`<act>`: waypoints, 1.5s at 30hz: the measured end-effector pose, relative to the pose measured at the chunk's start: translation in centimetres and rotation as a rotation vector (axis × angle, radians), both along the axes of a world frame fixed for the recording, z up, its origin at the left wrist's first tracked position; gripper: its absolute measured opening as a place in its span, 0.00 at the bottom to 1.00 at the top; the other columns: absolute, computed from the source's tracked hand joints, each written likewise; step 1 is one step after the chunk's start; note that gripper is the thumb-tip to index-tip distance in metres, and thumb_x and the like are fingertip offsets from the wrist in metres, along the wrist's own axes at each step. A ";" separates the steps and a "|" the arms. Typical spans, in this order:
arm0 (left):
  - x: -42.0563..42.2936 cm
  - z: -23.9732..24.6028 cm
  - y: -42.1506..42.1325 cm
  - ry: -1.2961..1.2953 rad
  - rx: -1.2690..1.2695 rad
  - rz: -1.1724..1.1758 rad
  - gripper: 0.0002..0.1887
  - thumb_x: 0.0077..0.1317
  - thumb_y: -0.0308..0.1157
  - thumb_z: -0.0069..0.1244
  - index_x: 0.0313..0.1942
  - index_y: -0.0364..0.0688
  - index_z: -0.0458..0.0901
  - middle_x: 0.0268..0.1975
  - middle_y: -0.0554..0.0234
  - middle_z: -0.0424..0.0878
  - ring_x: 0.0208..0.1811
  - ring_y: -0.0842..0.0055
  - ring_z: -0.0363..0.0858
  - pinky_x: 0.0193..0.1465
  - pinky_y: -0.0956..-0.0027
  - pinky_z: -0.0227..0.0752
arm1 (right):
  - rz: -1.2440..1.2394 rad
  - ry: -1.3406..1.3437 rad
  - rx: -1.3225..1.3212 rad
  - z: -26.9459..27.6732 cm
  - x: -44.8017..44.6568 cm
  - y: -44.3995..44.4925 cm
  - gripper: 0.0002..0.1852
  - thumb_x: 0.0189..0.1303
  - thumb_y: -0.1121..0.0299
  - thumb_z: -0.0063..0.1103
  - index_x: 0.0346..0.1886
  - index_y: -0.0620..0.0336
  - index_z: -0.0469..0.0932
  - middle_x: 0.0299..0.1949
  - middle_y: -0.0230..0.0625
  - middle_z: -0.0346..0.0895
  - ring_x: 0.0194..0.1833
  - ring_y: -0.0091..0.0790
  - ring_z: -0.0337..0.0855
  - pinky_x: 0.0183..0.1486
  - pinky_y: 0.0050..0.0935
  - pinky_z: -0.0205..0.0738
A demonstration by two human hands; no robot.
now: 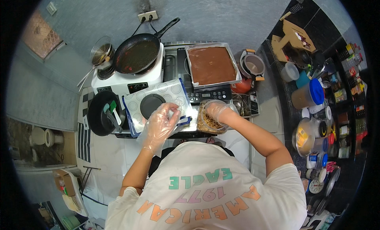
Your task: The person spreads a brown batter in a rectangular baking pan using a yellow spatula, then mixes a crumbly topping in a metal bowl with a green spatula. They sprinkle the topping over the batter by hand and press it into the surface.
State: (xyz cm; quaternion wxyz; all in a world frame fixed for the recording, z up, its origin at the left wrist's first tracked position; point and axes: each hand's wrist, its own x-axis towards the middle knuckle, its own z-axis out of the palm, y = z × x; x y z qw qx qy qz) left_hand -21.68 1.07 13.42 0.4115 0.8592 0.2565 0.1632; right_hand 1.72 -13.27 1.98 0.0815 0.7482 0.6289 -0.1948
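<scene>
My left hand [164,118], in a clear plastic glove, hovers over a white mat with a circle pattern [169,89] beside a dark grey round disc [152,105]. Its fingers curve toward the thumb with a gap, and I see nothing held there. My right hand [216,110], also gloved, reaches down into a clear plastic container of what look like chopped nuts [207,124]; its fingertips are hidden. Beyond that container, a lined rectangular tray [237,77] holds a smooth, flat brown chocolate-like layer [211,65]. The tray rests on a black cooktop with a button panel [207,95].
At left, a frying pan [136,56] sits on a white electric stove [118,83]. A black pot [99,123] holds spatulas. Stacked pots [252,64] stand right of the tray. The right-hand counter carries a blue-lidded container [307,93], a bowl [302,138] and several jars.
</scene>
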 end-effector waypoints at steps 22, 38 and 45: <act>7.9 -4.9 -3.8 -0.222 -0.644 -0.435 0.12 0.75 0.33 0.55 0.53 0.36 0.82 0.49 0.65 0.86 0.51 0.81 0.80 0.56 0.70 0.75 | -1.005 1.364 0.669 8.4 -4.0 -8.4 0.09 0.65 0.72 0.70 0.44 0.60 0.78 0.40 0.31 0.83 0.41 0.24 0.85 0.49 0.26 0.80; 7.6 -6.1 -1.5 -0.230 -0.767 -0.303 0.09 0.75 0.32 0.54 0.50 0.37 0.82 0.43 0.70 0.83 0.41 0.86 0.76 0.46 0.76 0.71 | -1.260 1.698 0.826 7.8 -5.5 -7.1 0.12 0.71 0.74 0.61 0.53 0.68 0.72 0.48 0.44 0.80 0.49 0.36 0.86 0.57 0.30 0.85; 7.1 -7.2 -1.2 -0.263 -1.065 -0.149 0.11 0.75 0.35 0.56 0.51 0.39 0.81 0.41 0.71 0.81 0.34 0.88 0.73 0.39 0.79 0.69 | -0.783 2.136 0.793 9.1 -2.6 -7.3 0.13 0.74 0.69 0.57 0.54 0.68 0.73 0.49 0.44 0.76 0.50 0.34 0.81 0.53 0.28 0.83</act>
